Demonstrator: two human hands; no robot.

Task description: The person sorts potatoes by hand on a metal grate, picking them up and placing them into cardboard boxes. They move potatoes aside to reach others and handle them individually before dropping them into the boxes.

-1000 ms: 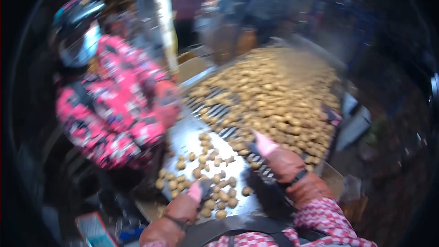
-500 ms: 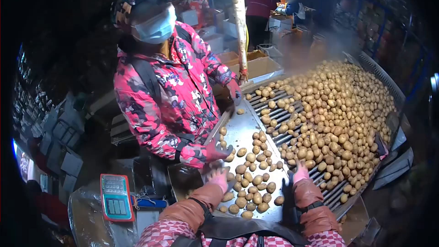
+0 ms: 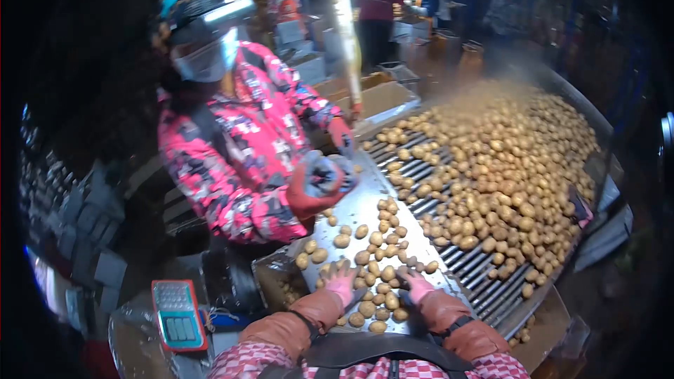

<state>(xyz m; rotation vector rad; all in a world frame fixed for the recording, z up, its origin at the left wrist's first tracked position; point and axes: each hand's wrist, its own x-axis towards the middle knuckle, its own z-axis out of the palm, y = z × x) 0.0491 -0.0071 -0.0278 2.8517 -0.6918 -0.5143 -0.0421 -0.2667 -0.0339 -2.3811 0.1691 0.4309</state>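
Several potatoes (image 3: 380, 271) lie loose on a sloping metal tray (image 3: 428, 251). My left hand (image 3: 341, 282), in a pinkish glove, rests at the left of this group, fingers spread against the nearest potatoes. On the other side my right hand (image 3: 417, 285), gloved alike, has its fingers stretched out and touches potatoes at the right of the group. Neither hand grips anything. Beyond the tray's right edge, a large heap of potatoes (image 3: 512, 168) covers most of the metal roller bars (image 3: 460, 267).
Across the tray, a co-worker's gloved hands (image 3: 319, 179) hang above its left edge. A cardboard box (image 3: 277, 277) with potatoes sits below that edge. A red-framed scale (image 3: 180, 314) is at lower left. A pale post (image 3: 342, 28) rises behind the tray; more people work farther back.
My right hand has moved left from the roller bars to the potatoes on the tray. My left hand has stayed near the tray's left side. The co-worker's nearer hand has risen off the tray.
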